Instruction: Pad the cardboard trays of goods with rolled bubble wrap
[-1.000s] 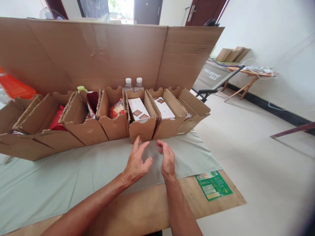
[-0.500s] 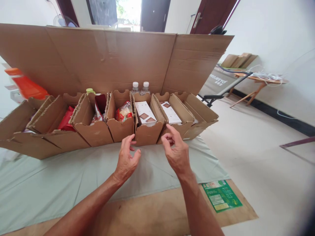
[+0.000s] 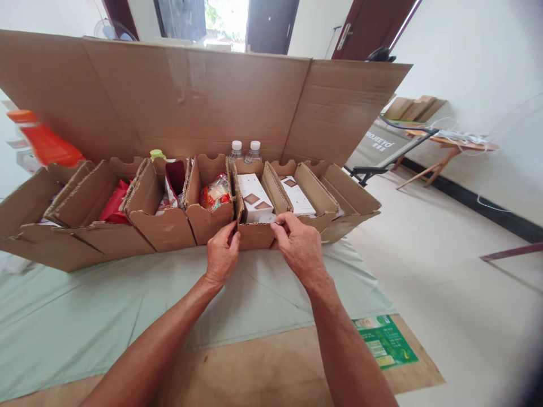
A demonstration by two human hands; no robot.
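Note:
A cardboard bin [image 3: 255, 237] with a low scalloped front stands in a row of similar bins. My left hand [image 3: 223, 254] is closed on its front left corner, thumb and fingers at the edge beside the neighbouring bin. My right hand [image 3: 300, 244] pinches its front right corner, the fingertips over the rim. Inside this bin lies a white box [image 3: 251, 192] with brown squares printed on it, and some clear plastic [image 3: 266, 217] shows near the front rim. A second white box [image 3: 296, 195] rests in the bin to the right.
Left along the row, bins hold a red-and-clear snack packet [image 3: 216, 193], a dark red pouch [image 3: 176, 176] and a red packet [image 3: 115, 204]. Behind stand two clear bottles [image 3: 245, 151], an orange bottle [image 3: 48, 141] and a tall cardboard panel [image 3: 203, 102]. Pale green cloth [image 3: 139, 305] lies underneath.
Both hands have moved forward to the middle bin. Their fingers, apart before, have closed on its front corners. The view has shifted slightly.

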